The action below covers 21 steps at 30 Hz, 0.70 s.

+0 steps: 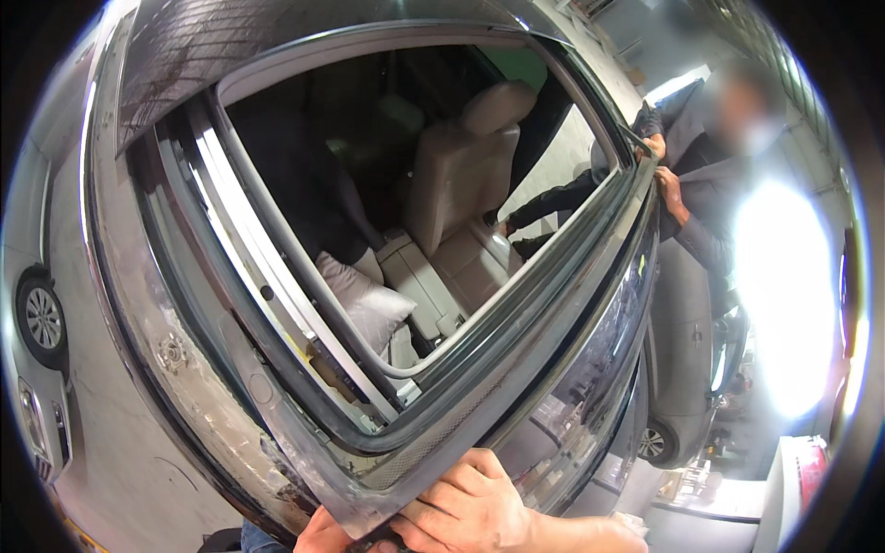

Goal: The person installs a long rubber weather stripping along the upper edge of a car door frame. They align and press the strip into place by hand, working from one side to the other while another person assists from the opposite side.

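Note:
A dark frame (406,493) with a mesh strip and scuffed edges lies along the car's roof opening. At its near corner my right hand (470,507) is closed over the edge, fingers curled round it. My left hand (324,533) grips the same corner just to the left, partly cut off by the picture's lower edge. A co-worker's two hands (671,195) are at the far right end of the frame. Through the opening show a beige seat (466,175), a centre console (419,286) and a shiny silvery cushion-like thing (364,300).
The dark roof panel (212,55) rises at the far side of the opening. A bare, worn roof edge (198,378) runs along the left. Other cars stand on both sides, one showing a wheel (41,318). A co-worker (719,157) stands at the right, near a bright light.

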Tool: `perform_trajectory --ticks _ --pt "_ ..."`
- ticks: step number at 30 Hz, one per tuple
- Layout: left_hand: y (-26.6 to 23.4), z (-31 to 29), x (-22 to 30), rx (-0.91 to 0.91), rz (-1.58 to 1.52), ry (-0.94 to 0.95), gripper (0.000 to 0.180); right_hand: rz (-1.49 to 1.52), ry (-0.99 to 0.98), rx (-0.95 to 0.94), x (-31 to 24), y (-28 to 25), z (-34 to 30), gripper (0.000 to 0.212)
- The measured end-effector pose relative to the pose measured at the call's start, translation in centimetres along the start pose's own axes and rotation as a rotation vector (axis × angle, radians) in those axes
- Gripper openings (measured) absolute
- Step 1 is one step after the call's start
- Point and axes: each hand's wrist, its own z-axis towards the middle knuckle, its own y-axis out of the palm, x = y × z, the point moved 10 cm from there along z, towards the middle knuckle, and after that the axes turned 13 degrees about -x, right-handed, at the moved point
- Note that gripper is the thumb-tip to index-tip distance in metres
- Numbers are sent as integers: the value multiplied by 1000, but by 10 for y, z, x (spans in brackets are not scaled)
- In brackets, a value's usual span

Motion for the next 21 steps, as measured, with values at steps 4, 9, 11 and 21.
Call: perform_trajectory --ticks 4,9,11,21 --pt "12 -13 -32 -40 -359 -125 39 98 125 8 7 20 -6 16" --pt "18 -17 -41 -25 -594 -133 41 49 76 -59 -14 17 8 18" --pt "18 -20 -45 -28 -535 -131 39 58 73 -61 -15 22 8 17" --pt "16 -28 -51 -21 -563 -120 29 82 100 -100 -14 32 6 15"
